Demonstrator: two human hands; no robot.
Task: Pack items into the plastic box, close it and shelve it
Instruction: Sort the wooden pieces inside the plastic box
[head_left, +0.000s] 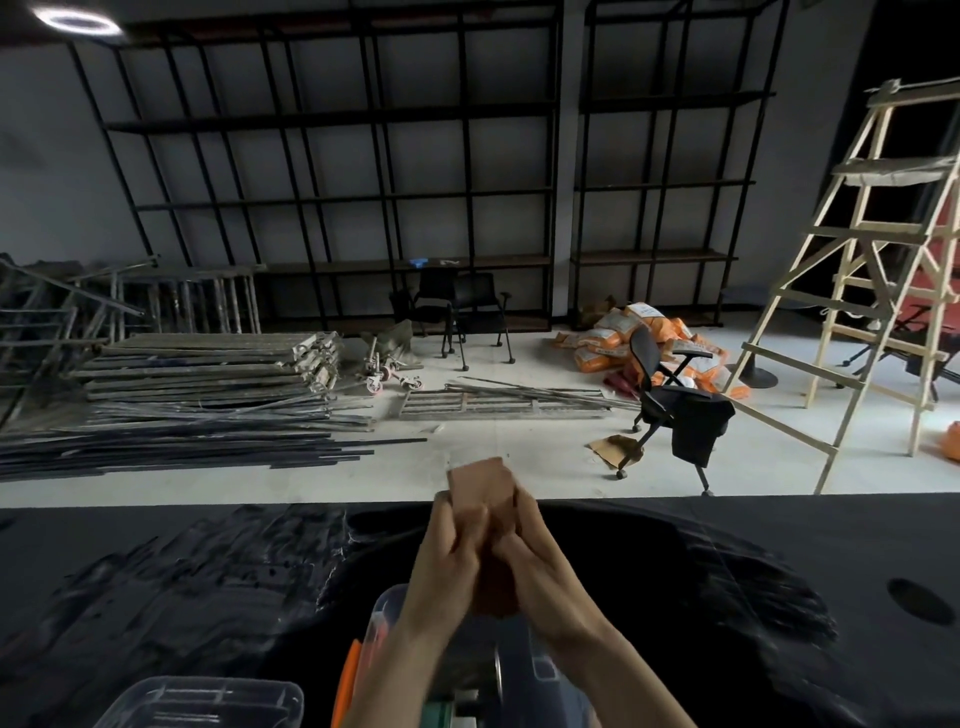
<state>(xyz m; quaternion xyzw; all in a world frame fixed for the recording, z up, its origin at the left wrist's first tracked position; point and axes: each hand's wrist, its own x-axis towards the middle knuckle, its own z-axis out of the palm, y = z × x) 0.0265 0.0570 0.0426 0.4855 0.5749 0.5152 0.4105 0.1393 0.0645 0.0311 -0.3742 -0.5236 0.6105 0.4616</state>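
Above half-hidden plastic box, both hands blurred, gripping brown item

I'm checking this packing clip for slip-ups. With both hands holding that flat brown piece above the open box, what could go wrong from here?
1. The brown piece is pinched only at its lower end by the left hand and right hand, so it might slip.
2. The plastic box already looks full; the piece may not fit.
3. The loose lid sits at the table's near edge and could get knocked off.
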